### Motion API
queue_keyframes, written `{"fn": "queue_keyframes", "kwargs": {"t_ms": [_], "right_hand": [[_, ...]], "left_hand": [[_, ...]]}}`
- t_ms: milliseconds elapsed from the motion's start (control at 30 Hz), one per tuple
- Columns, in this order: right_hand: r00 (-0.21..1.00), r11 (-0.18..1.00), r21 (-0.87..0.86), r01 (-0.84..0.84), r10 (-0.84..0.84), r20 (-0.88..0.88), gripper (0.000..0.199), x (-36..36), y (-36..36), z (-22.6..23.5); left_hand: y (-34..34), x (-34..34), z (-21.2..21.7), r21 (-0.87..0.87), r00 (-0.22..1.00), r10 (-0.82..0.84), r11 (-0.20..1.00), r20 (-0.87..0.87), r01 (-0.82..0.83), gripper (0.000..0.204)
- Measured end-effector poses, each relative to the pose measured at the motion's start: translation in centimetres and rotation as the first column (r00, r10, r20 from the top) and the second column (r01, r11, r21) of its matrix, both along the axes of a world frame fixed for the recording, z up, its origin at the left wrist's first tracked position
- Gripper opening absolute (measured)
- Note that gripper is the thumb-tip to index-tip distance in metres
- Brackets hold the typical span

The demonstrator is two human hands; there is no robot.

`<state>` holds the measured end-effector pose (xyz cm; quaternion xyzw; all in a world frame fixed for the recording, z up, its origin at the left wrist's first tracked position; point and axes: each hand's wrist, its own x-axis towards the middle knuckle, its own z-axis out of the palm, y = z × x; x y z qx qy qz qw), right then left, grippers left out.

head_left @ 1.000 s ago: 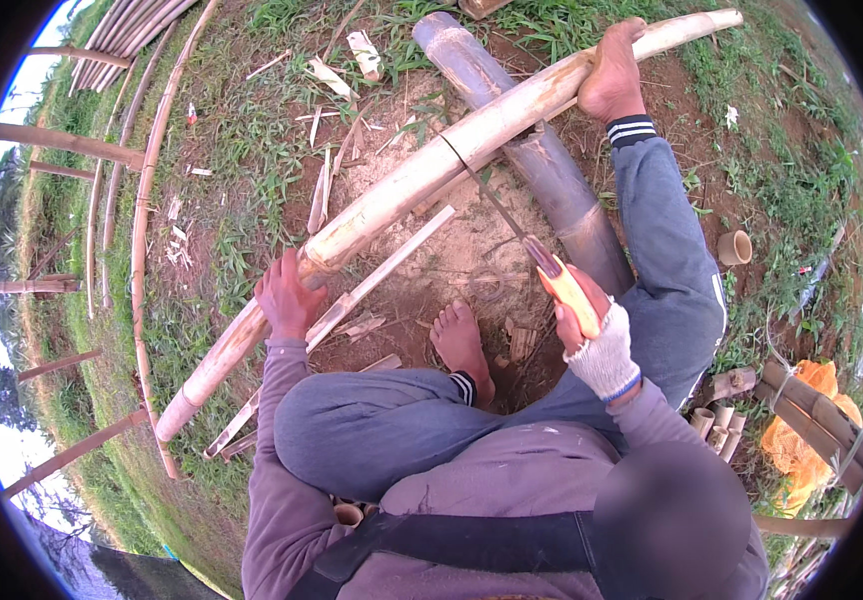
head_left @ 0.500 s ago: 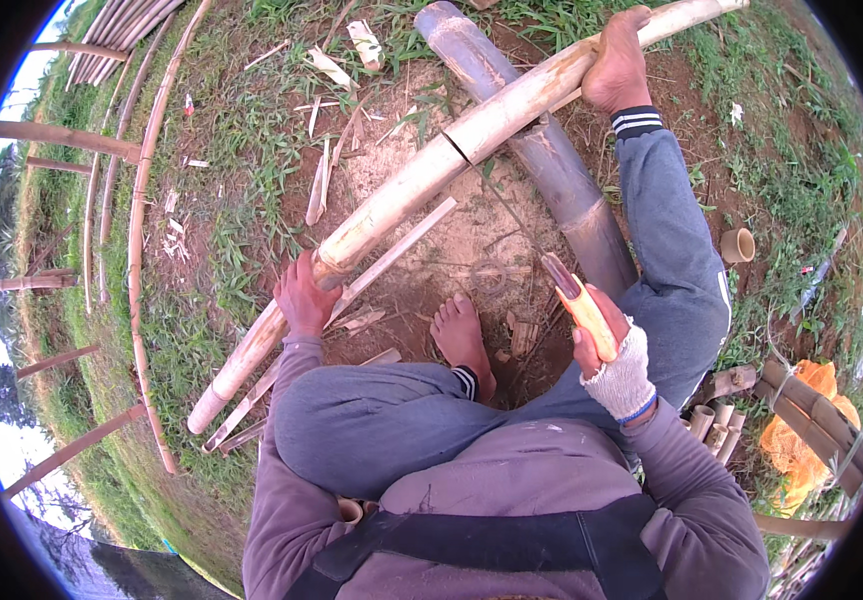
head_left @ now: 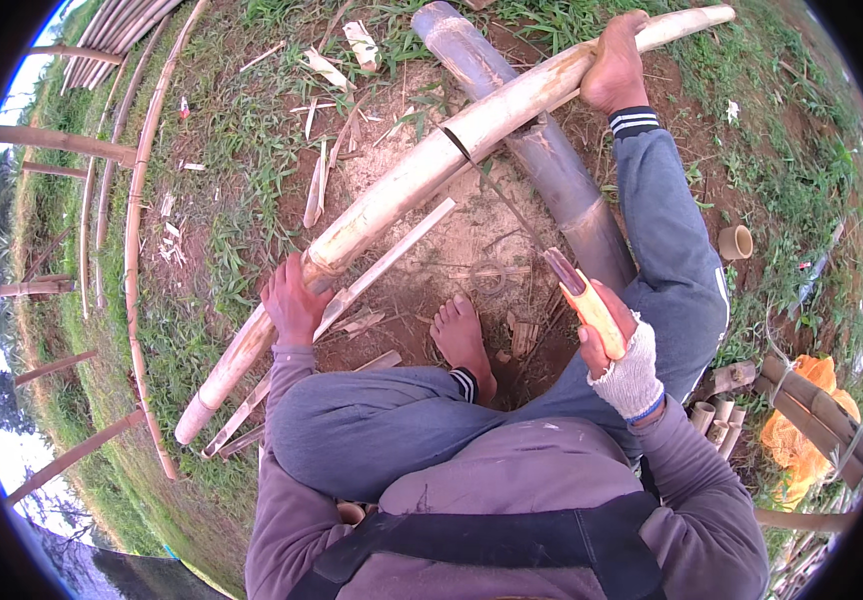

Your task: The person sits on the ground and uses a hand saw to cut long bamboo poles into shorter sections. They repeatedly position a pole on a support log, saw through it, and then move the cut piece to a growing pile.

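Note:
A pale bamboo pole (head_left: 392,205) slants from lower left to upper right across a thick dark bamboo log (head_left: 582,205). My left hand (head_left: 295,300) is wrapped over the pole's nearer part, beside a node. My right hand (head_left: 612,335), in a white knitted glove with bare fingertips, grips the orange-yellow wooden handle of a saw (head_left: 592,312). The saw's thin dark blade runs up and left to the pole and lies in a cut in it. My bare right foot (head_left: 614,70) rests on the pole's far part.
Sawdust (head_left: 402,130) and split bamboo pieces (head_left: 320,190) lie on the ground ahead. Long split strips (head_left: 392,255) lie under the pole. At right are a short bamboo ring (head_left: 736,242), cut tubes (head_left: 720,425) and an orange net bag (head_left: 802,440). A bamboo rail frame (head_left: 135,230) stands left.
My right hand has drawn the saw slightly back toward the lower right, and more blade shows at the cut. The pole and my left hand have shifted slightly to the lower left.

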<state>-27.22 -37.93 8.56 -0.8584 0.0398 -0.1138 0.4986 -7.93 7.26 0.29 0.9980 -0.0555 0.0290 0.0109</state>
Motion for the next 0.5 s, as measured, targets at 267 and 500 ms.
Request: {"fn": "queue_keyframes", "kwargs": {"t_ms": [267, 500], "right_hand": [[0.996, 0.988, -0.131, 0.084, -0.077, 0.054, 0.042, 16.6, 4.5, -1.6], [1.0, 1.0, 0.005, -0.022, 0.022, -0.001, 0.053, 1.3, 0.7, 0.0]], "left_hand": [[-0.2, 0.8, -1.4, -0.039, 0.999, 0.019, 0.999, -0.034, -0.021, 0.088], [0.3, 0.0, -2.1, -0.051, 0.998, 0.027, 0.998, -0.062, -0.03, 0.09]]}}
